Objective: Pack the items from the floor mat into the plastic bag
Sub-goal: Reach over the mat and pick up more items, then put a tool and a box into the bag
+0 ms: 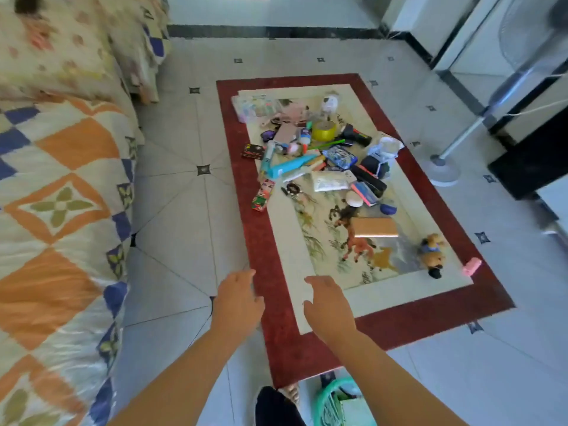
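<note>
The floor mat lies on the floor, with the bed well to its left and a fan stand off its far right side. A pile of items covers the mat's far half. Nearer, a flat box lies alone. A plush toy lies near the right edge, with a small cylinder just right of it. A basket stands off the mat's near end.
</note>
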`<state>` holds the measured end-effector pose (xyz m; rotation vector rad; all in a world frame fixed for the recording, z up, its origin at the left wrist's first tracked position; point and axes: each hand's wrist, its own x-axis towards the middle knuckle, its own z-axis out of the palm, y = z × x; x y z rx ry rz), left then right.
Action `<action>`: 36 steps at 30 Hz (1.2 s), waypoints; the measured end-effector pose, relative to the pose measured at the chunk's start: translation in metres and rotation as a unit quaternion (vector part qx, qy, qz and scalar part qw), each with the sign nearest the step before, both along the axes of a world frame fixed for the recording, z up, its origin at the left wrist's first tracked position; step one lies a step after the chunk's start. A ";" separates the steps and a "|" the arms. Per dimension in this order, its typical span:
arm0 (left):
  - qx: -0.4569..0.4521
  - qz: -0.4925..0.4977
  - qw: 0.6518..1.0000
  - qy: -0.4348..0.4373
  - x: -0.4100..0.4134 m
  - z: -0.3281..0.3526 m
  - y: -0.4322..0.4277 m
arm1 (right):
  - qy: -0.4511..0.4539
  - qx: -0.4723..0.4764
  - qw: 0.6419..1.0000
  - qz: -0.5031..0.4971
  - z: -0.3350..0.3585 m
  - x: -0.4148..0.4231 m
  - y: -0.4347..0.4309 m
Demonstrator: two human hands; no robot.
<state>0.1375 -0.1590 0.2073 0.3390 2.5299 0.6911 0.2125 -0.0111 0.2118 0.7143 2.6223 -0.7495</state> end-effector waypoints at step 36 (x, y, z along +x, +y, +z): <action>-0.011 -0.269 0.962 -0.041 -0.217 -0.246 0.396 | -0.102 -0.026 0.781 -0.616 -0.249 -0.198 0.326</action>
